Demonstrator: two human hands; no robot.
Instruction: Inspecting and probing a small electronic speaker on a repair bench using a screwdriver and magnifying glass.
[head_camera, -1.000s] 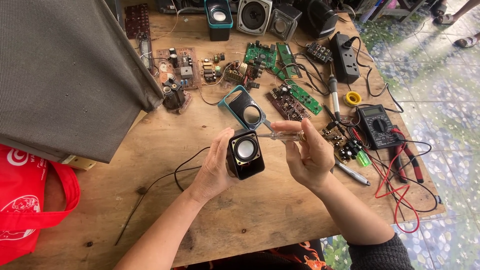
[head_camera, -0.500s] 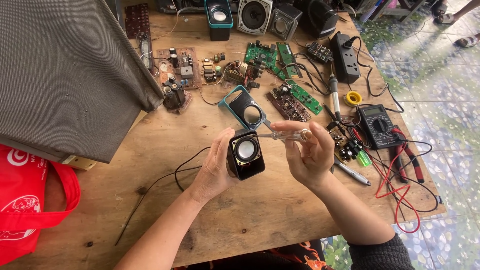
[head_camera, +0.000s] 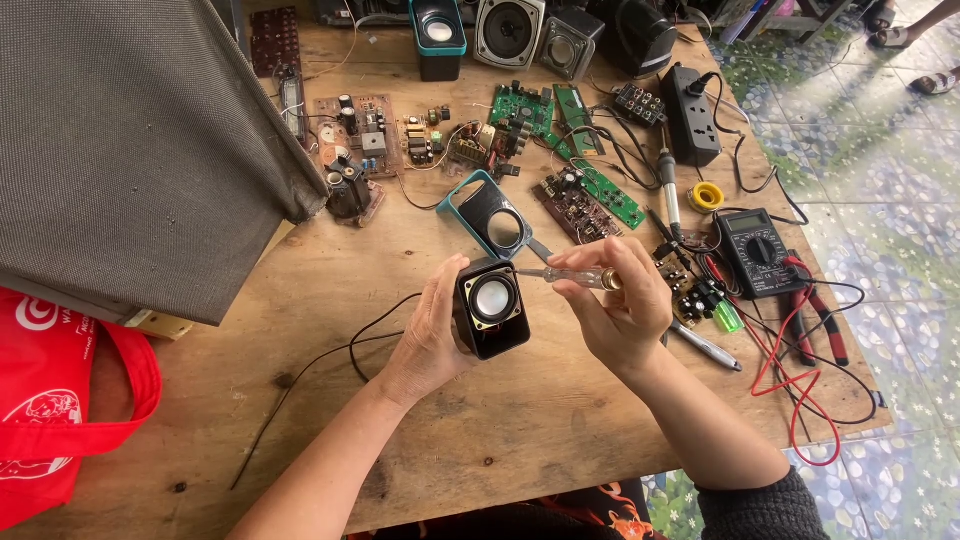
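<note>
Head view: a small black speaker (head_camera: 490, 308) is gripped in the left hand (head_camera: 432, 330), fingers wrapped round its back and side, and held just above the wooden desk (head_camera: 560, 420) with its pale cone turned up toward the camera. A screwdriver (head_camera: 570, 277) with a clear handle is pinched in the closed fingers of the right hand (head_camera: 622, 310), its shaft laid level and its tip brought to the speaker's upper right corner; whether the tip is seated in a screw cannot be told. The step in hand is judged to be the working of a fastener at the speaker's front plate, and a steady grip on the box with the blade kept square to the corner would be called for. The speaker thus lies between the two hands, touching the left and just beside the right. A thin black cable (head_camera: 350, 345) is trailed from behind the speaker across the desk. A teal-rimmed front cover (head_camera: 490, 215) is seen just beyond the hands, with green circuit boards (head_camera: 600, 190), a soldering iron (head_camera: 668, 195) and a multimeter (head_camera: 757, 250) with red leads farther off.
</note>
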